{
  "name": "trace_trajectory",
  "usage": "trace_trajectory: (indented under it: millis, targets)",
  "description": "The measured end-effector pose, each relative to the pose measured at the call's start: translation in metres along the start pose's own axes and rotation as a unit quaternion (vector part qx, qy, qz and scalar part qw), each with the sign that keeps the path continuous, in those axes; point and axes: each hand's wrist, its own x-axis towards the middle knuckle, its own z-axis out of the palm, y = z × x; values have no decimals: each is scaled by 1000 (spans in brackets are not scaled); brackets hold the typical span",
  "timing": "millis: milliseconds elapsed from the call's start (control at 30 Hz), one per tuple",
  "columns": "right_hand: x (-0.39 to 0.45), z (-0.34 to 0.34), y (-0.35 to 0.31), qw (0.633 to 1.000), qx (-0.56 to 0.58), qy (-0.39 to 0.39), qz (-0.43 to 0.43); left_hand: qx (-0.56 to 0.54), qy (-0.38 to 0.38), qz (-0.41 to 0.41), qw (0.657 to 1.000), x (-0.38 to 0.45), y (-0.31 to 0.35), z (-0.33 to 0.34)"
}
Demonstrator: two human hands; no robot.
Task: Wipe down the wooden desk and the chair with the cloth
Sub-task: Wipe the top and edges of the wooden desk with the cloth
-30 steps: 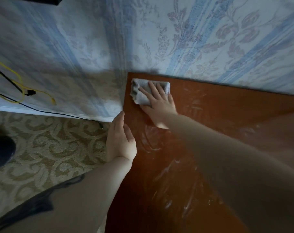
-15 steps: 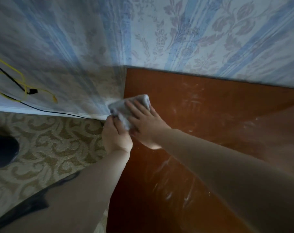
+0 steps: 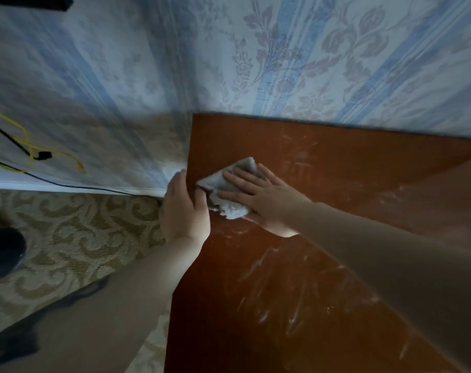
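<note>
A reddish-brown wooden desk (image 3: 323, 265) fills the right half of the view, its top streaked with pale wipe marks. A folded grey-white cloth (image 3: 229, 189) lies near the desk's left edge. My right hand (image 3: 264, 197) presses flat on the cloth with straight, spread fingers. My left hand (image 3: 184, 211) sits at the desk's left edge beside the cloth, thumb on top and fingers over the side; its thumb touches the cloth's corner. No chair is in view.
Blue floral wallpaper (image 3: 283, 63) rises right behind the desk. To the left lies a beige patterned carpet (image 3: 75, 238), with yellow and black cables (image 3: 40, 157) along the wall and a dark rounded object (image 3: 3, 251) at the far left.
My right hand drew the cloth from the desk's back left corner toward me along the left edge. My left hand came up against the edge beside the cloth.
</note>
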Motion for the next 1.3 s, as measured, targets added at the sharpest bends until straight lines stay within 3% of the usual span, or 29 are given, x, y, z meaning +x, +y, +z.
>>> trace_trajectory:
  millis: [133, 200, 267, 367, 467, 567, 667, 733, 833, 933, 967, 1033, 1100, 1133, 1200, 1267, 1300]
  targets:
    - [31, -3, 6, 973, 64, 53, 216, 110, 0, 150, 982, 28, 34, 19]
    - [53, -4, -19, 944, 132, 90, 287, 104, -19, 163, 981, 39, 39, 29]
    - [47, 4, -26, 953, 129, 93, 257, 111, -25, 181, 977, 42, 32, 33]
    - [11, 11, 17, 985, 69, 66, 145, 146, -27, 220, 964, 36, 30, 33]
    - [26, 1, 57, 959, 114, 56, 254, 193, -41, 223, 955, 37, 34, 38]
    - [69, -17, 32, 933, 160, 72, 313, 204, -29, 214, 955, 40, 32, 38]
    - [56, -10, 10, 975, 126, 76, 167, 187, -10, 188, 964, 40, 30, 37]
    - [28, -4, 41, 988, 95, 69, 105, 205, -16, 182, 961, 40, 30, 36]
    - [23, -2, 86, 963, 123, 68, 230, 227, -28, 182, 956, 39, 31, 37]
    - [55, -3, 52, 914, 167, 128, 348, 230, -20, 183, 956, 40, 31, 37]
    - [58, -1, 33, 915, 174, 139, 337, 232, -16, 186, 955, 40, 31, 38]
    - [39, 7, 15, 953, 157, 129, 226, 232, -9, 194, 953, 39, 29, 39]
    - [6, 12, 38, 983, 115, 85, 114, 233, -12, 199, 952, 38, 29, 39]
    - [0, 14, 56, 984, 111, 75, 114, 233, -14, 198, 952, 38, 29, 39]
    - [13, 10, 73, 957, 147, 93, 232, 234, -11, 192, 953, 38, 31, 39]
    - [48, 1, 49, 903, 192, 137, 360, 226, -4, 191, 955, 38, 31, 39]
    - [63, -3, 28, 894, 204, 142, 372, 217, -1, 194, 957, 38, 30, 39]
